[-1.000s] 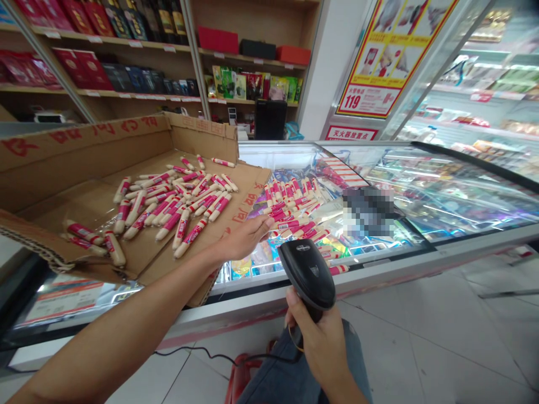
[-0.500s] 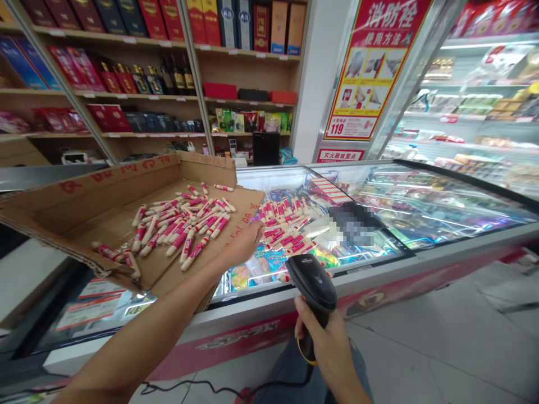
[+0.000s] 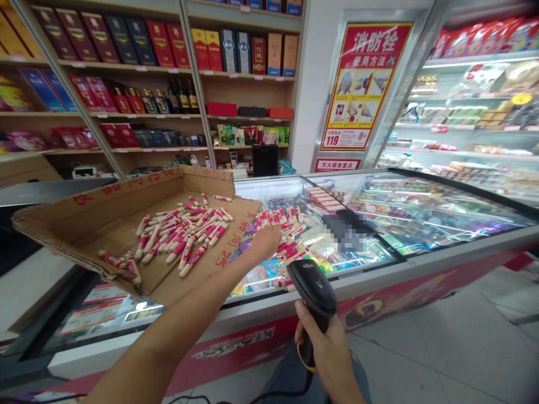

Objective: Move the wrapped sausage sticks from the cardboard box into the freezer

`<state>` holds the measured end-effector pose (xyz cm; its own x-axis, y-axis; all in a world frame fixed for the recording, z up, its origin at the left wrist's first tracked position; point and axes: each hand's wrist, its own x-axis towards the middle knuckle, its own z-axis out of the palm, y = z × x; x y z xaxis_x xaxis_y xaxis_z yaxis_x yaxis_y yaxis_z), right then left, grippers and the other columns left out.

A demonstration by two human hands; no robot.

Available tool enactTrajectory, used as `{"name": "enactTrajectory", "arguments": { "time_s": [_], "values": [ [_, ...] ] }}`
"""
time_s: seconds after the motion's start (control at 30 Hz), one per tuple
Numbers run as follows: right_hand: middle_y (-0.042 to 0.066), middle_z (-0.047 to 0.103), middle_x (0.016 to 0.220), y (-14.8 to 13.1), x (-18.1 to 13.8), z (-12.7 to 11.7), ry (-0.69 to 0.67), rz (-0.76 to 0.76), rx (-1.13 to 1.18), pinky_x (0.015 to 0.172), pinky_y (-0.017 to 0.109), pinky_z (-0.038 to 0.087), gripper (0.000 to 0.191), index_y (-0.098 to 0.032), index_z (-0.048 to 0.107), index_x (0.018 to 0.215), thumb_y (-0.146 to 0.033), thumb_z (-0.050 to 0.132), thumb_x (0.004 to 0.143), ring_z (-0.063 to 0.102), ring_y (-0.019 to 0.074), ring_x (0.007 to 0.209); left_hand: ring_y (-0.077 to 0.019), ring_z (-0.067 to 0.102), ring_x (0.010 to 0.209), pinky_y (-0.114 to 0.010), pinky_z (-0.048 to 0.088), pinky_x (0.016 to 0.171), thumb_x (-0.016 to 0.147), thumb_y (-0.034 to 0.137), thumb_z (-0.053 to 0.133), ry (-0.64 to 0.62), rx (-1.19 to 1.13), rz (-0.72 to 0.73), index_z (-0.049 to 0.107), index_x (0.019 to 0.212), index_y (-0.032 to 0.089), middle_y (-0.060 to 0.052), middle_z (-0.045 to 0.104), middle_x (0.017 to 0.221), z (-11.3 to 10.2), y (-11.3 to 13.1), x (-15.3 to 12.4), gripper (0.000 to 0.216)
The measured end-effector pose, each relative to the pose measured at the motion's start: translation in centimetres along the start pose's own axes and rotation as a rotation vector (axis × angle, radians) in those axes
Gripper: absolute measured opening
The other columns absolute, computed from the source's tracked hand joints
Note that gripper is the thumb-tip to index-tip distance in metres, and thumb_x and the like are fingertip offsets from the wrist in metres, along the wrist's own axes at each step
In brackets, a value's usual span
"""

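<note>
My right hand (image 3: 330,348) is wrapped round the handle of a black barcode scanner (image 3: 312,286), held in front of the freezer's near edge with its head up. My left hand (image 3: 266,244) reaches over the freezer glass to a group of sausage sticks (image 3: 290,249) with pink labels and pale ends. Its fingers are largely hidden behind the back of the hand, so I cannot tell whether they grip one. More such sausages (image 3: 172,238) lie loosely heaped in an open, cut-down cardboard box (image 3: 101,210) to the left.
The chest freezer (image 3: 357,280) has a sliding glass top with packaged goods beneath. A dark, blurred-out object (image 3: 345,227) lies on the glass. Shelves (image 3: 248,90) of boxes and bottles stand behind, and a lit display case (image 3: 467,112) is at the right. The scanner's cable (image 3: 286,393) hangs low.
My left hand has moved right, away from the box edge and over the sausages on the glass. My right hand still holds the scanner. The camera view has tilted slightly upward.
</note>
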<state>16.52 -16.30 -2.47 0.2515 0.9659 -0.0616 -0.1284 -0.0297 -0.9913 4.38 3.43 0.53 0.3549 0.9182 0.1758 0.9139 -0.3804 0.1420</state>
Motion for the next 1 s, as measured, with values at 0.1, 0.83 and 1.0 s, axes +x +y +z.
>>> {"name": "enactTrajectory", "arguments": {
  "time_s": [0.1, 0.83, 1.0],
  "values": [
    [-0.004, 0.056, 0.042, 0.0, 0.2, 0.0, 0.014, -0.012, 0.001, 0.037, 0.023, 0.039, 0.041, -0.016, 0.064, 0.079, -0.056, 0.071, 0.074, 0.05, 0.0136, 0.038, -0.0283, 0.055, 0.11, -0.039, 0.042, 0.094, 0.097, 0.024, 0.038, 0.033, 0.098, 0.02, 0.056, 0.11, 0.009, -0.019, 0.061, 0.113, 0.4, 0.4, -0.4, 0.027],
    [0.001, 0.059, 0.048, -0.3, 0.8, 0.7, -0.149, 0.049, -0.191, 0.047, 0.028, 0.041, 0.045, -0.02, 0.062, 0.059, -0.062, 0.07, 0.072, 0.053, 0.0175, 0.044, -0.0289, 0.052, 0.115, -0.041, 0.042, 0.096, 0.097, 0.032, 0.039, 0.127, 0.143, -0.198, 0.055, 0.117, 0.011, -0.018, 0.058, 0.12, -3.3, -3.5, -6.8, 0.033],
    [0.001, 0.058, 0.046, -0.3, 0.5, 2.5, -0.238, 0.023, -0.23, 0.047, 0.027, 0.043, 0.046, -0.019, 0.061, 0.059, -0.062, 0.067, 0.075, 0.053, 0.0163, 0.045, -0.0296, 0.055, 0.109, -0.04, 0.044, 0.092, 0.093, 0.03, 0.047, 0.138, 0.224, -0.469, 0.059, 0.11, 0.012, -0.016, 0.061, 0.112, -5.0, -8.1, -12.7, 0.028]
  ]
}}
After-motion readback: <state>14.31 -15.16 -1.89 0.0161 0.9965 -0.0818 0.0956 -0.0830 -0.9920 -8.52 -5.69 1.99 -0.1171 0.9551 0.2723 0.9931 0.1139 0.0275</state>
